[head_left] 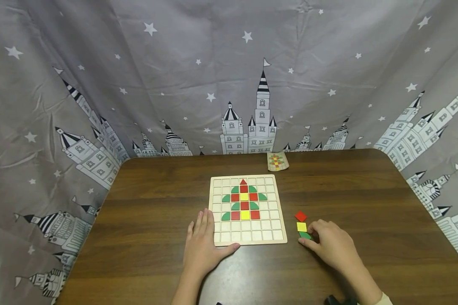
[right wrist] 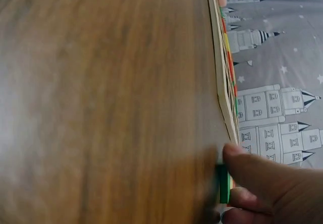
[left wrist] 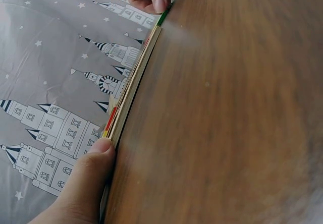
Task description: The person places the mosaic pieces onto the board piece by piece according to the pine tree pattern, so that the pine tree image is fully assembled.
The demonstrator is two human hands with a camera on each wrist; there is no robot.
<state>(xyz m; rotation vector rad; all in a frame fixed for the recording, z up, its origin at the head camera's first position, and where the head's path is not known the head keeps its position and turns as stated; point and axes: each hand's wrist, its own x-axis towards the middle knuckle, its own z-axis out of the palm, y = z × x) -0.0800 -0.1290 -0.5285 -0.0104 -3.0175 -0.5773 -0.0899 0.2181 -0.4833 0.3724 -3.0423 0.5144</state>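
Observation:
A square wooden grid board [head_left: 267, 235] lies on the table with red, yellow and green tiles set in a tree-like pattern. My left hand [head_left: 203, 248] rests at its lower left corner, fingers straight along the left side and thumb at the front edge. In the left wrist view the left thumb [left wrist: 86, 176] touches the board's edge [left wrist: 132, 90]. To the right of the board, my right hand [head_left: 333, 245] pinches a green tile [head_left: 304, 235] between thumb and fingers. Just beyond that tile lie a yellow square [head_left: 301, 227] and a red square [head_left: 300, 216].
A small pattern card [head_left: 277, 162] with a similar tree design lies at the table's far edge, behind the board. The brown wooden table [head_left: 148, 220] ends at a grey curtain [head_left: 175, 84] printed with castles and stars.

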